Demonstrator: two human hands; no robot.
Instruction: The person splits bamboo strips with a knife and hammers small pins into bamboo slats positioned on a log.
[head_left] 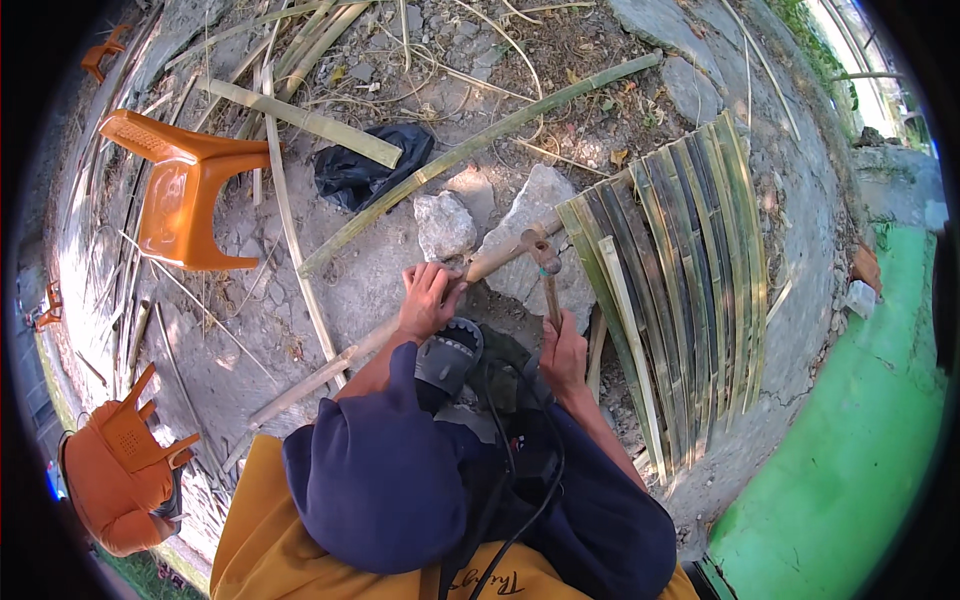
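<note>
The person's right hand [564, 352] has its fingers wrapped round the handle of a hammer [551, 292], its head above a bamboo pole [492, 262]. The left hand [430, 298] rests at the pole, fingers bent close together; I can't tell whether they pinch anything. The pole slants up to a row of bamboo slats [690, 270] on the right. Beyond sit a pale rock [445, 228] and a black plastic bag [365, 170].
</note>
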